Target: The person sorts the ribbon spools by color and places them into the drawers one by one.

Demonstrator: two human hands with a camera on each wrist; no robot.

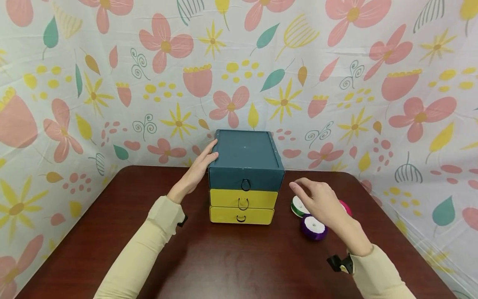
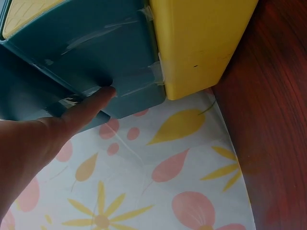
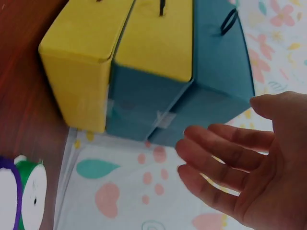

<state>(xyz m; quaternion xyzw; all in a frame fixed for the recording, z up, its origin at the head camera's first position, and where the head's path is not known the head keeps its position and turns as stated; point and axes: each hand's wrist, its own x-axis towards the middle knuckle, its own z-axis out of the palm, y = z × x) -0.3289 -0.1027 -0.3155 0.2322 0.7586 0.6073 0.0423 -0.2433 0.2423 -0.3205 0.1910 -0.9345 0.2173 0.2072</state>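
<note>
A stacked drawer box (image 1: 244,149) stands at the middle of the table, with a blue top drawer (image 1: 228,177) above two yellow drawers (image 1: 224,198), each front bearing a dark ring pull. My left hand (image 1: 194,170) rests on the box's upper left side with fingers extended; the left wrist view shows a fingertip (image 2: 108,91) against the taped blue side. To the right of the box my right hand (image 1: 321,201) hovers with loosely bent fingers, holding nothing. In the right wrist view, its fingers (image 3: 216,148) are near the blue side, and contact is not evident.
Ribbon spools lie under and beside my right hand: a purple one (image 1: 314,227), a green one (image 1: 298,206) and a pinkish-red one (image 1: 347,207), partly hidden. A flower-patterned cloth (image 1: 231,54) hangs behind the dark wooden table (image 1: 231,261).
</note>
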